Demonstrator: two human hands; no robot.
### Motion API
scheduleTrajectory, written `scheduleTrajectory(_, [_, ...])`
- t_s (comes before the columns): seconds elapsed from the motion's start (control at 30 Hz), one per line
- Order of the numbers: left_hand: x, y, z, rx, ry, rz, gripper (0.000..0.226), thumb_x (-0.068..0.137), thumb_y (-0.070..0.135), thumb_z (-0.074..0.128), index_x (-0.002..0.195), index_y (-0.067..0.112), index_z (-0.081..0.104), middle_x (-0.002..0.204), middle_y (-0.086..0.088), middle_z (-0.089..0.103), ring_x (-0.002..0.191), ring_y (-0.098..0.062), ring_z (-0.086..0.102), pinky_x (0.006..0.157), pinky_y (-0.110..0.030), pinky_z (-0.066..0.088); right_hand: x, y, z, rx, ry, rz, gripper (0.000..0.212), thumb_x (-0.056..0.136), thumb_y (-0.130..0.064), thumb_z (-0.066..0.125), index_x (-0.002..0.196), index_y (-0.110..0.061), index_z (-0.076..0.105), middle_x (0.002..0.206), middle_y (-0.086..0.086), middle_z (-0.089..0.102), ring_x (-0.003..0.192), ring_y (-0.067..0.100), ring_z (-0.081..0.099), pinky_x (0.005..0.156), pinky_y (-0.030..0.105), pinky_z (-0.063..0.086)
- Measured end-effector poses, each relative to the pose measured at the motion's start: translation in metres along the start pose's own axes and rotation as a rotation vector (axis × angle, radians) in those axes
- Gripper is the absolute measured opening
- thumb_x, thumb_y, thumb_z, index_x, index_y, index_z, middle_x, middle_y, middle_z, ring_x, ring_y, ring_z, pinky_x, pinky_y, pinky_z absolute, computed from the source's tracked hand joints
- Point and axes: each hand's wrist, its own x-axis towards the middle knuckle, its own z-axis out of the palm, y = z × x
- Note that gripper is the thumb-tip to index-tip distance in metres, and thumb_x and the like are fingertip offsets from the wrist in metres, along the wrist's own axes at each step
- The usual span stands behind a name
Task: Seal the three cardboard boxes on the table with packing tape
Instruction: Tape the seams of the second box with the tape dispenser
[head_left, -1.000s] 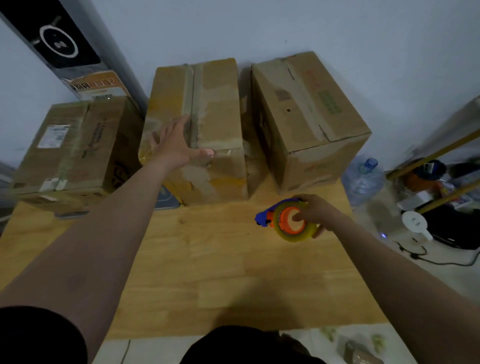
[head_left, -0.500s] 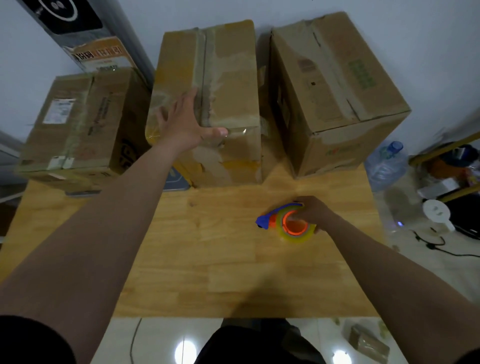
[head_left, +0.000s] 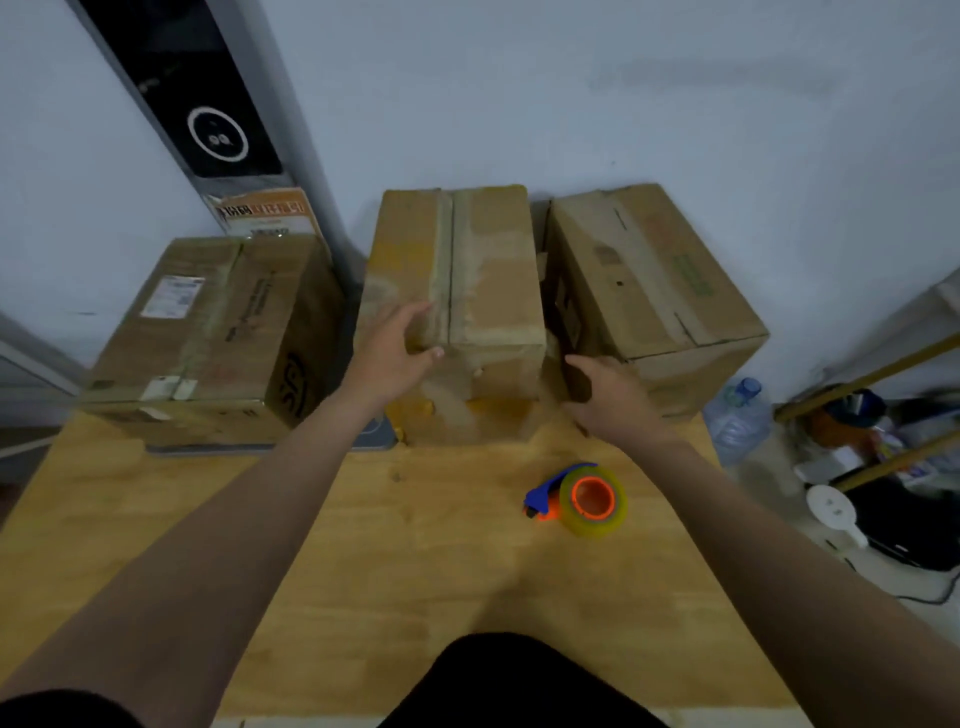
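Observation:
Three cardboard boxes stand along the back of the wooden table (head_left: 363, 561): a left box (head_left: 208, 332), a middle box (head_left: 467, 291) and a right box (head_left: 654, 291). My left hand (head_left: 395, 353) rests flat on the near left top corner of the middle box, thumb over its front edge. My right hand (head_left: 602, 395) is spread at the gap between the middle and right boxes, fingers toward the middle box's right side. A tape dispenser (head_left: 582, 499), blue and orange with a yellowish roll, lies on the table alone, below my right hand.
A tall dark panel (head_left: 208, 104) leans against the wall behind the left box. Off the table's right edge are a water bottle (head_left: 737, 415), a yellow-framed rack (head_left: 872, 374), a white round gadget (head_left: 831, 509) and cables on the floor.
My right hand let go of the tape dispenser, which now lies on the table, and moved up to the middle box's right side. My left hand stays on the middle box. The view tilted up.

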Motion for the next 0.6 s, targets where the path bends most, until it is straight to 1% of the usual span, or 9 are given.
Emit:
scheduleTrajectory(0.1, [-0.014,-0.016,-0.013,0.196,0.055,0.118,0.046,0.099,0.03,0.067,0.143,0.027,0.054,0.152,0.009,0.044,0.147,-0.018,0.033,0.124,-0.047,0.026,0.009,-0.034,-0.012,-0.044,0.105,-0.082,0.068,0.095,-0.037,0.061,0.154,-0.032,0.029,0.155,0.002,0.03,0.136,0.032,0.04,0.105,0.049,0.046])
scheduleTrajectory(0.17, [-0.02,-0.022,-0.017,0.318,0.05,0.174,0.043,0.099,0.028,0.065,0.141,0.027,0.056,0.152,0.009,0.045,0.148,-0.017,0.033,0.127,-0.049,0.017,0.015,-0.057,-0.012,-0.091,0.153,-0.203,0.062,0.099,-0.033,0.056,0.155,-0.024,0.031,0.157,0.001,0.032,0.142,0.029,0.033,0.114,0.045,0.039])
scheduleTrajectory(0.2, [-0.023,-0.023,-0.017,0.348,0.037,0.189,0.046,0.1,0.028,0.064,0.144,0.027,0.053,0.154,0.01,0.043,0.15,-0.016,0.03,0.126,-0.045,0.016,0.018,-0.067,-0.009,-0.124,0.162,-0.278,0.061,0.1,-0.032,0.054,0.155,-0.02,0.032,0.158,0.002,0.033,0.145,0.028,0.031,0.118,0.043,0.033])
scheduleTrajectory(0.27, [-0.026,-0.025,-0.012,0.369,-0.016,0.22,0.058,0.101,0.027,0.061,0.155,0.024,0.041,0.163,0.01,0.032,0.154,-0.014,0.02,0.125,-0.037,0.017,0.024,-0.09,0.0,-0.186,0.132,-0.393,0.062,0.101,-0.029,0.05,0.157,-0.015,0.029,0.162,0.003,0.031,0.151,0.026,0.023,0.123,0.044,0.024])
scheduleTrajectory(0.33, [-0.025,-0.027,-0.004,0.387,-0.087,0.261,0.066,0.103,0.022,0.057,0.162,0.018,0.026,0.169,0.005,0.021,0.157,-0.015,0.01,0.126,-0.036,0.012,0.031,-0.109,0.014,-0.239,0.057,-0.463,0.062,0.104,-0.03,0.043,0.16,-0.015,0.021,0.167,0.003,0.02,0.155,0.024,0.012,0.125,0.047,0.016])
scheduleTrajectory(0.4, [-0.023,-0.033,0.007,0.405,-0.113,0.298,0.069,0.104,0.019,0.052,0.163,0.016,0.018,0.171,0.001,0.014,0.158,-0.015,0.004,0.127,-0.039,0.004,0.035,-0.119,0.031,-0.306,-0.014,-0.468,0.062,0.106,-0.034,0.034,0.162,-0.016,0.012,0.17,0.0,0.008,0.156,0.019,0.0,0.126,0.047,0.008])
scheduleTrajectory(0.47, [-0.02,-0.041,0.012,0.405,-0.106,0.316,0.068,0.105,0.018,0.048,0.164,0.017,0.015,0.171,0.002,0.011,0.158,-0.013,0.0,0.127,-0.038,0.0,0.038,-0.117,0.044,-0.387,-0.005,-0.453,0.063,0.107,-0.039,0.028,0.162,-0.018,0.005,0.17,-0.002,-0.003,0.156,0.015,-0.008,0.126,0.045,0.001])
scheduleTrajectory(0.53, [-0.019,-0.05,0.012,0.42,-0.102,0.329,0.066,0.107,0.02,0.045,0.164,0.017,0.013,0.172,0.004,0.008,0.157,-0.01,-0.003,0.127,-0.035,-0.001,0.037,-0.109,0.051,-0.436,0.053,-0.453,0.065,0.106,-0.046,0.02,0.162,-0.019,0.004,0.17,-0.004,-0.005,0.155,0.013,-0.01,0.126,0.044,0.001])
scheduleTrajectory(0.6, [-0.021,-0.057,0.01,0.43,-0.095,0.34,0.067,0.108,0.025,0.046,0.164,0.018,0.012,0.171,0.006,0.005,0.157,-0.008,-0.005,0.128,-0.037,0.001,0.035,-0.102,0.053,-0.444,0.103,-0.449,0.07,0.101,-0.053,0.011,0.162,-0.019,0.007,0.17,-0.004,-0.001,0.155,0.012,-0.006,0.127,0.044,0.004])
